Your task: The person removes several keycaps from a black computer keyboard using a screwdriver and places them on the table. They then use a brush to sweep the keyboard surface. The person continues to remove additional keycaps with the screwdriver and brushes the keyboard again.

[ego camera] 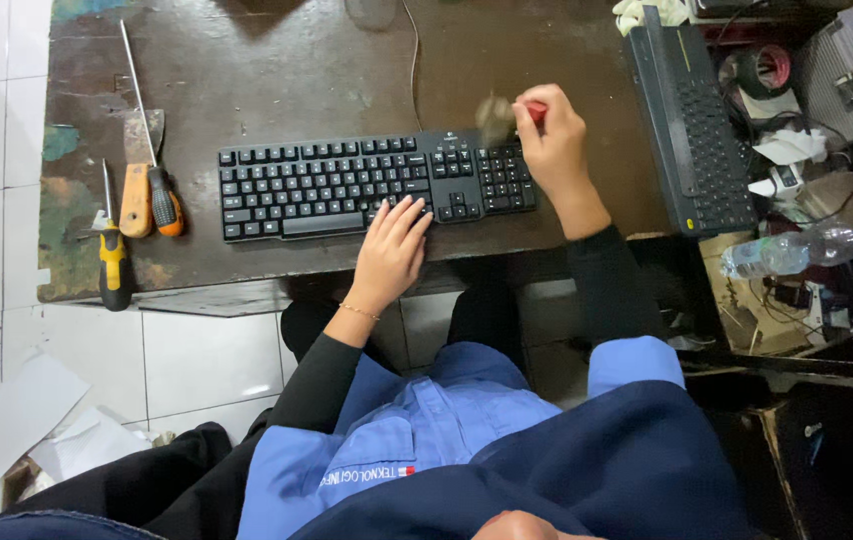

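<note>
We see the keyboard (377,186) lying flat on the dark worktop (277,70), near its front edge. The left hand (392,250) rests on the keyboard's lower edge, grip open, fingers spread flat over the keys and holding nothing. The right hand (552,140) is above the number pad at the keyboard's right end, its grip closed on a small brush (507,115) with a red handle; the bristles are blurred, just over the top right corner of the keyboard. To the left lie a scraper (137,180) and two screwdrivers (112,250), well apart from the hands. A second keyboard (697,130) lies at the right edge of the worktop, with a plastic bottle (807,248) beyond it.
</note>
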